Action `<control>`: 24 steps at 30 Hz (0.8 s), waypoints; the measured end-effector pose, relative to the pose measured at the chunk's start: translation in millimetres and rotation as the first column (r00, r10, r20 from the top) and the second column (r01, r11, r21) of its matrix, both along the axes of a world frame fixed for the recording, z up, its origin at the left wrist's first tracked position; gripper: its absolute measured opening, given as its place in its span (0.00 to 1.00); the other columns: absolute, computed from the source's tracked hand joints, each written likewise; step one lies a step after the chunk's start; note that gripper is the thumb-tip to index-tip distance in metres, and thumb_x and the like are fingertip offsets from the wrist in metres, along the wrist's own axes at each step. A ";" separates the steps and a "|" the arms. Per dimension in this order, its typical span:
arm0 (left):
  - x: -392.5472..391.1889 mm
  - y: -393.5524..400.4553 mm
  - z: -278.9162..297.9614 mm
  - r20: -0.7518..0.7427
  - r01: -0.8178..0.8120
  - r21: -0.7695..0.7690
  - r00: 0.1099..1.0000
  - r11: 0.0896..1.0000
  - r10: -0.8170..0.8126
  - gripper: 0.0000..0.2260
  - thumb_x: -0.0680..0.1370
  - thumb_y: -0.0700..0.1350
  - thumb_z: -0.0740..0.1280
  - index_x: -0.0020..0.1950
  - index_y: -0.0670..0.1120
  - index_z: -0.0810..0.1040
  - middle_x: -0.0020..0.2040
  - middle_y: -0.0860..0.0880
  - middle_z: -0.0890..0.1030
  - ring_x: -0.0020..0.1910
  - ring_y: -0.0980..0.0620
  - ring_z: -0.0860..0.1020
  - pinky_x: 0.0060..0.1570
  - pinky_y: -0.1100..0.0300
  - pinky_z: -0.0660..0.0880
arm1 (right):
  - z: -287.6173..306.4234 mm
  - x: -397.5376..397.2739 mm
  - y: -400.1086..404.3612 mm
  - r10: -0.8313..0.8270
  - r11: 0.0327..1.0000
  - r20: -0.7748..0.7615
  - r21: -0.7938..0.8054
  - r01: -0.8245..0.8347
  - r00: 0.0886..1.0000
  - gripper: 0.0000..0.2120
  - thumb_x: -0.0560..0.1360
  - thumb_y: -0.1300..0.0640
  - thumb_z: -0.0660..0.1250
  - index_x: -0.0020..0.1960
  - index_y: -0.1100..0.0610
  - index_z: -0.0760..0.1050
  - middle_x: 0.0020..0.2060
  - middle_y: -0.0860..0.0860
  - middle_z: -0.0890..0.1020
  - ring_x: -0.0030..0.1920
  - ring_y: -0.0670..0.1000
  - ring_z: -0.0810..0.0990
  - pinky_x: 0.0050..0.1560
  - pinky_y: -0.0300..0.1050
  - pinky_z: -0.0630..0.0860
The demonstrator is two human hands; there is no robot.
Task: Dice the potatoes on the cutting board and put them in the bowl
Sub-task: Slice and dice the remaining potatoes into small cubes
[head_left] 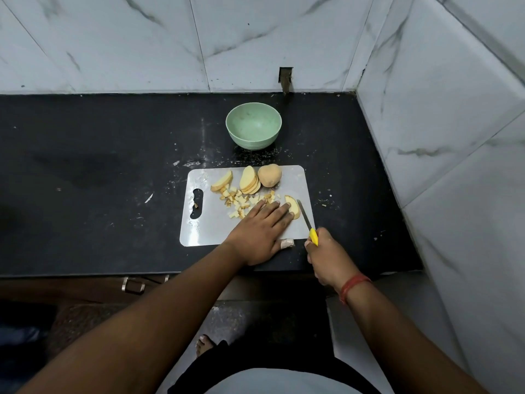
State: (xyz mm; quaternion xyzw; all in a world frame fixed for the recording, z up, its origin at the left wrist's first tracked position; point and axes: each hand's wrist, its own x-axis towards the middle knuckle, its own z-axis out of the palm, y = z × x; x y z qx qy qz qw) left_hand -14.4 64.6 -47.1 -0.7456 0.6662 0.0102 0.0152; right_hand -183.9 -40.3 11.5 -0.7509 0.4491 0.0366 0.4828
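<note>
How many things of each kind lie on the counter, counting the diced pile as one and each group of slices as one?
Bowl: 1
Board: 1
Knife: 1
Whole potato: 1
Slice groups: 3, left, middle, and under the left hand
Diced pile: 1
Total: 8

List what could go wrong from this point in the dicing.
1. The left hand lies flat on the potato slice with fingers straight, close to the knife blade; a slip could nick a fingertip.
2. Diced pieces are scattered near the left hand and may get pushed off the cutting board.
3. The bowl stands apart behind the board, so pieces may drop during transfer.
</note>
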 end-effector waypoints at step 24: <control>11.1 -12.0 -13.2 -0.002 -0.044 -0.086 0.999 0.995 0.044 0.29 0.85 0.62 0.50 0.82 0.48 0.63 0.81 0.45 0.64 0.80 0.40 0.59 0.78 0.34 0.51 | -3.9 66.5 -28.0 0.314 0.861 -0.427 -0.248 -0.444 0.848 0.20 0.79 0.62 0.58 0.70 0.66 0.62 0.60 0.64 0.76 0.57 0.60 0.77 0.40 0.45 0.67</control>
